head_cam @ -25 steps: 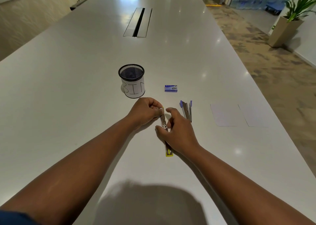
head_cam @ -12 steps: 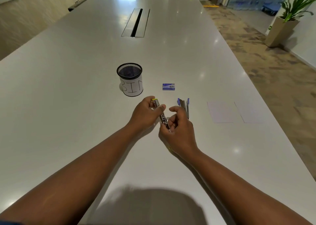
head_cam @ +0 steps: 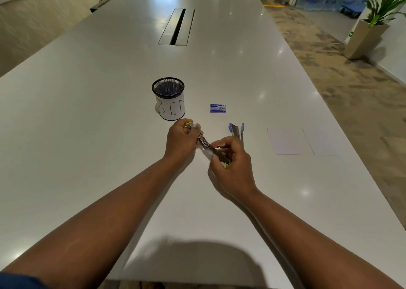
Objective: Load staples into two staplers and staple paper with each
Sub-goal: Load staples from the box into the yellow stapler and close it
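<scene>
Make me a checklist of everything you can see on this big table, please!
Surface: white table, glossy, with a cable hatch at its middle.
Job's things: yellow stapler opened out, held in both hands; purple stapler lying open; staple box; two paper sheets.
Clutter: mesh cup labelled BIN.
Grippers: left hand grips the stapler's far end; right hand grips its near end.
Cables: nothing seen.
Surroundings: potted plant, carpet.
</scene>
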A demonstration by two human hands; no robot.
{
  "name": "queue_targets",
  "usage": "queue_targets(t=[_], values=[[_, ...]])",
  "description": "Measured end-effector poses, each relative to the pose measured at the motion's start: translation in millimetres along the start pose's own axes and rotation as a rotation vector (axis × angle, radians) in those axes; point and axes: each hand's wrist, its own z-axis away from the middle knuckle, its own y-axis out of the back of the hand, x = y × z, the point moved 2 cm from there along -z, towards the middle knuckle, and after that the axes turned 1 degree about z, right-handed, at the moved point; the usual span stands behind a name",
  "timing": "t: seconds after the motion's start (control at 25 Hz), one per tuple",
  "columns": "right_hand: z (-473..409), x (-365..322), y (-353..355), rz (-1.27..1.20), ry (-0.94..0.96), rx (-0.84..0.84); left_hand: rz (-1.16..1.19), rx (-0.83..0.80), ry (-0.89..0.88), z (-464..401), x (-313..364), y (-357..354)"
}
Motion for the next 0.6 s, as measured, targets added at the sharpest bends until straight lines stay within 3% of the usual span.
queue_targets(t=[0.24, 0.44, 0.6], values=[[0, -1, 0, -0.021, 0.033, 0.028, 0.007, -0.041, -0.022, 4, 0, 3], [-6, 2, -6, 0.233, 0.145, -0.028, 0.057, -0.258, -0.076, 15, 3, 3], [-7, 3, -12, 0.257, 0.121, -0.143, 0.117, -0.403, -0.032, 19, 7, 5]])
